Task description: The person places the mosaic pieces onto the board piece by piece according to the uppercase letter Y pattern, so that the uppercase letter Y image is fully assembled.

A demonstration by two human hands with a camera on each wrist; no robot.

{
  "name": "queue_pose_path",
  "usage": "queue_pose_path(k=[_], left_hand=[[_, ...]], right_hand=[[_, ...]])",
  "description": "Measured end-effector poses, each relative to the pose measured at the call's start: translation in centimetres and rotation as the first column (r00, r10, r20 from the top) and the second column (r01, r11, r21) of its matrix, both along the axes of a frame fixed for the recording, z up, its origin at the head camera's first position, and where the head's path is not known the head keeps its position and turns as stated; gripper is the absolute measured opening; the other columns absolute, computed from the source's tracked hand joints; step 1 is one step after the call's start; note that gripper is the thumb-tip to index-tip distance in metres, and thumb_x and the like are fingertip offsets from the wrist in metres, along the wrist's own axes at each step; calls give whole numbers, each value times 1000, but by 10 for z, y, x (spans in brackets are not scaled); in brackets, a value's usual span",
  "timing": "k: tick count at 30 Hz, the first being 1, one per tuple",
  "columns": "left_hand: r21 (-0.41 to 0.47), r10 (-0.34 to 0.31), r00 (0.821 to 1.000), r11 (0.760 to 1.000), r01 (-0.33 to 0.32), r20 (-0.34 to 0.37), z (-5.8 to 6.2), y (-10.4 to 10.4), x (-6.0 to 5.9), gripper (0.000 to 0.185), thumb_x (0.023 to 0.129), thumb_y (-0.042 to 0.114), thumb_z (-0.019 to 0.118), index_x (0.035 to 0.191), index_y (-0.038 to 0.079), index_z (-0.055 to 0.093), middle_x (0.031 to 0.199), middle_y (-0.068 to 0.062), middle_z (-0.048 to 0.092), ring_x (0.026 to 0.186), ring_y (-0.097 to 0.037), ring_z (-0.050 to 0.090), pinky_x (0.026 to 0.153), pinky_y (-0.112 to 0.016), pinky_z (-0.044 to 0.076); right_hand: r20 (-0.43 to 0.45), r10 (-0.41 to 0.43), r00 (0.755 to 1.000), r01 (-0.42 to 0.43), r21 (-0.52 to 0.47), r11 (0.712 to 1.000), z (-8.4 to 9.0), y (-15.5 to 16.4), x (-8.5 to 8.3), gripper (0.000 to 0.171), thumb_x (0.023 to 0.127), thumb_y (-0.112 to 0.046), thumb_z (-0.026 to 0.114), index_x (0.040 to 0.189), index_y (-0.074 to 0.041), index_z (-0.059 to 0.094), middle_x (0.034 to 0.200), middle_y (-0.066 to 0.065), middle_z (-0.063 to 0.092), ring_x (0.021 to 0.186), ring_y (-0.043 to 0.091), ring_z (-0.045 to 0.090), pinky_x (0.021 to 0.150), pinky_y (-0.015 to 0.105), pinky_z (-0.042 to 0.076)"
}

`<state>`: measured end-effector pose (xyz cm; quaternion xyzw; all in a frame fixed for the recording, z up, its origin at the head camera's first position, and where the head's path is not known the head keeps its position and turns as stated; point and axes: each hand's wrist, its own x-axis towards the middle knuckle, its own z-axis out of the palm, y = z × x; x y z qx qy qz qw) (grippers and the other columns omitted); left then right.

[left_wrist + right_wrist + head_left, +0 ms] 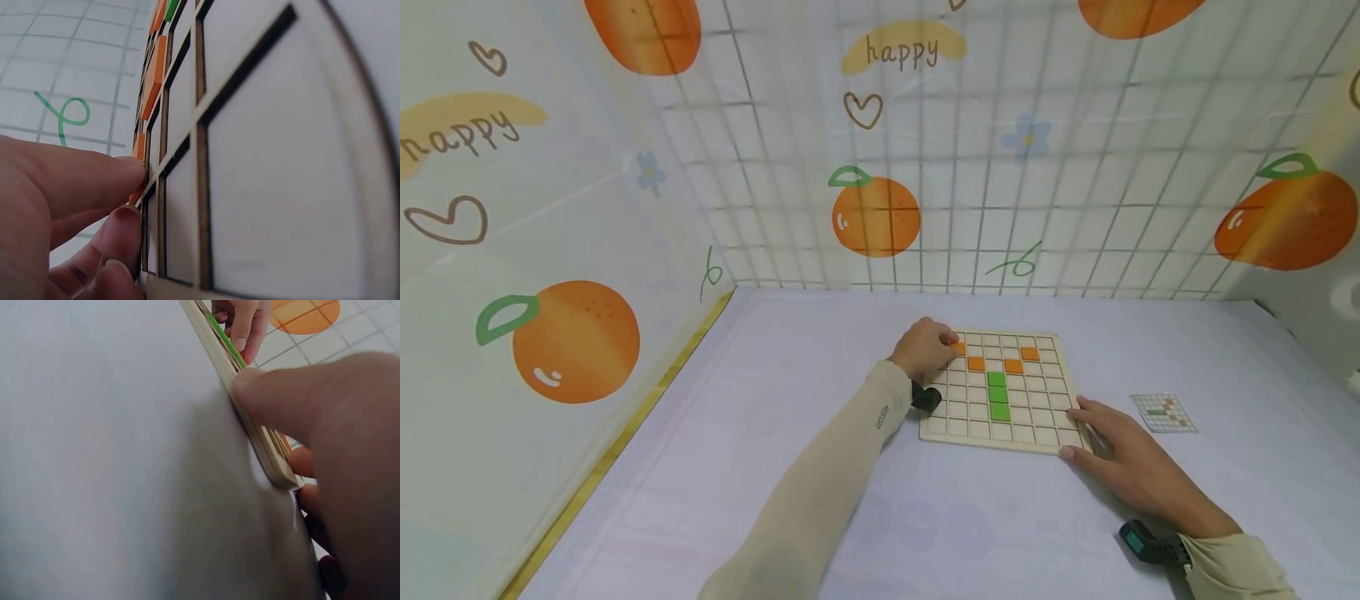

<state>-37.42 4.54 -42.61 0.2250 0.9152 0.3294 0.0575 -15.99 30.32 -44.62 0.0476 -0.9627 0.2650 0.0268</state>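
A wooden grid board [1037,417] lies flat on the table. My left hand [922,350] is at its far left corner, thumb and fingertips pinching an orange tile [960,348] at a corner cell. In the left wrist view that orange tile [139,147] is partly hidden by the fingers. Other orange tiles [1013,367] and a column of green tiles [997,395] sit in cells, forming a Y shape. My right hand [1123,454] holds the board's near right corner, thumb at the front edge and fingers over the right edge.
A small printed card [1165,413] with a coloured grid pattern lies right of the board. White table cloth [760,392] spreads around it. A patterned curtain [790,208] stands behind, and another printed sheet [572,225] borders the left side.
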Motion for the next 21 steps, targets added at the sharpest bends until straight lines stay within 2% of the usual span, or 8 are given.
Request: queue_pose_path(k=[7,10,14,18,21], left_hand=[[35,-3,999,999,2,32,0,-5,2,27,87,23,61,113,16,68,105,5,62,93,-11,55,80,-29,46],[97,10,998,995,-16,66,0,-8,2,26,91,27,58,114,17,66,104,6,60,92,-11,54,79,-31,46],[161,12,997,987,-23,71,1,-17,4,27,93,30,55,114,17,65,102,9,59,96,-11,53,81,-33,46],[156,16,998,988,-24,54,1,-29,12,28,92,32,56,114,18,65,101,14,59,99,-10,51,83,-33,44],[127,2,999,992,-7,38,-2,-37,21,28,92,33,55,114,18,65,99,15,59,96,-9,52,80,-31,44]], right_hand=[[4,-2,1000,2,-4,1000,-2,0,-2,80,80,-60,59,137,-6,42,149,14,25,133,42,21,99,60,21],[12,0,1000,0,-5,1000,-2,0,-3,80,80,-60,59,137,-6,42,149,15,25,133,41,21,99,60,21],[38,-4,999,4,5,1000,-1,0,-3,79,81,-60,57,137,-6,42,148,17,26,132,43,22,99,61,21],[75,-36,997,34,35,999,2,3,-3,79,82,-59,56,138,-6,42,144,19,32,130,44,27,98,60,24],[89,-66,994,61,65,996,6,9,-1,79,84,-60,55,137,-4,42,139,23,39,126,45,32,95,61,28]])
